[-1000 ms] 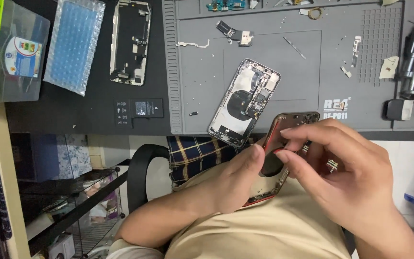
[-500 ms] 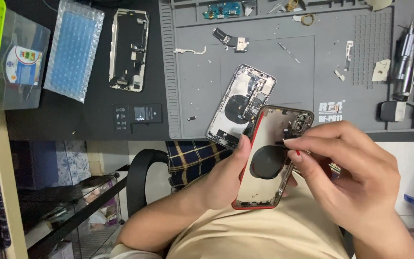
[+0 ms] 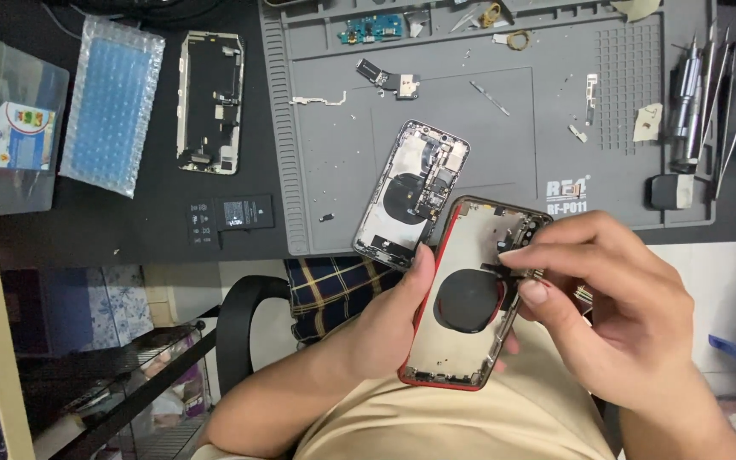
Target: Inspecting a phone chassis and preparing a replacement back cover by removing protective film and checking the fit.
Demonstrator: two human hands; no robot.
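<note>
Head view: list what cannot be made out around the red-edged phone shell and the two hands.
- Right hand: its fingertips cover the shell's upper right edge, so whatever they pinch is hidden.
- Red-edged phone shell: its outer face is turned away; the left hand hides its left side.
- Loose screws on the grey mat: too small to tell apart.
- Tools at the right: partly cut off by the frame edge.
</note>
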